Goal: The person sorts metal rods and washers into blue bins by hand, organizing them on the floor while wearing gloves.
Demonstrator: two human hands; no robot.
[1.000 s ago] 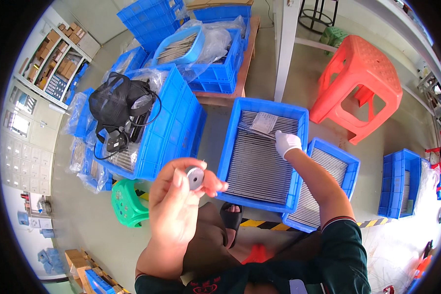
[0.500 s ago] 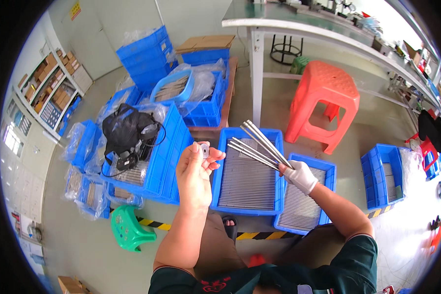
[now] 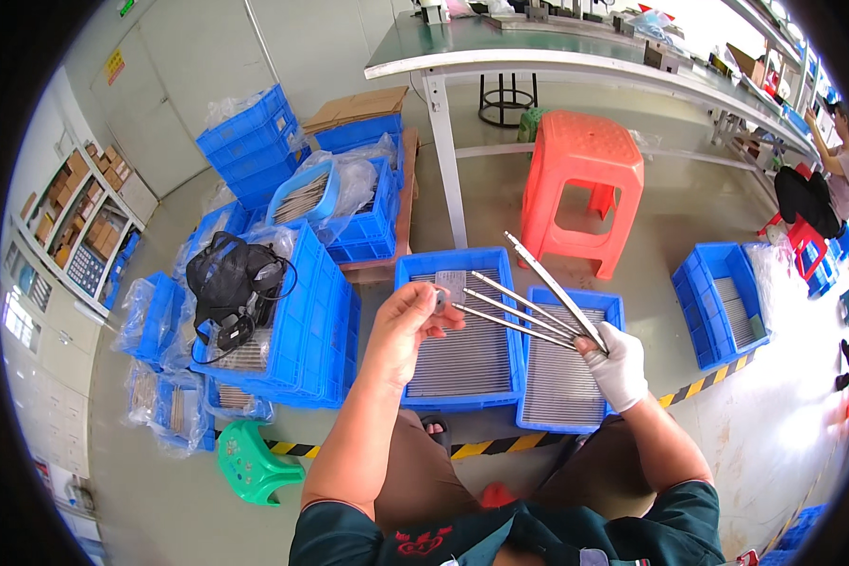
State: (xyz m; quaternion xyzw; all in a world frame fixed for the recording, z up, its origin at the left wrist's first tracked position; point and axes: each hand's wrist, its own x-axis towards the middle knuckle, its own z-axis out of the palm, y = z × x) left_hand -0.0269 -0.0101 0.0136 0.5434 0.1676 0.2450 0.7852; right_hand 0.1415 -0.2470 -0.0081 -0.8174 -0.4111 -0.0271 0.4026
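Note:
My left hand (image 3: pixel 401 325), bare, pinches a small pale ring-like piece (image 3: pixel 441 299) with a dark hole between thumb and fingers. My right hand (image 3: pixel 621 370), in a white glove with bare fingertips, grips several slim metal rods (image 3: pixel 558 291) near their lower ends. The rods fan out up and to the left, and the tip of the lowest reaches close beside the ring. I cannot tell whether it touches or enters the hole. Below the hands are a blue crate (image 3: pixel 516 363) and a second blue crate (image 3: pixel 616 307), both with rows of similar rods.
Stacked blue crates (image 3: pixel 323 311) with a black bag (image 3: pixel 236 283) on top stand at left. A green stool (image 3: pixel 253 462) is near left, a red stool (image 3: pixel 585 156) ahead. A workbench (image 3: pixel 500 61) crosses the back. Another blue crate (image 3: pixel 693 311) and a seated person (image 3: pixel 844 174) are at right.
The rods in my right hand have spread apart and swung, so one tip now lies beside the ring in my left hand. The whole view has also turned slightly right.

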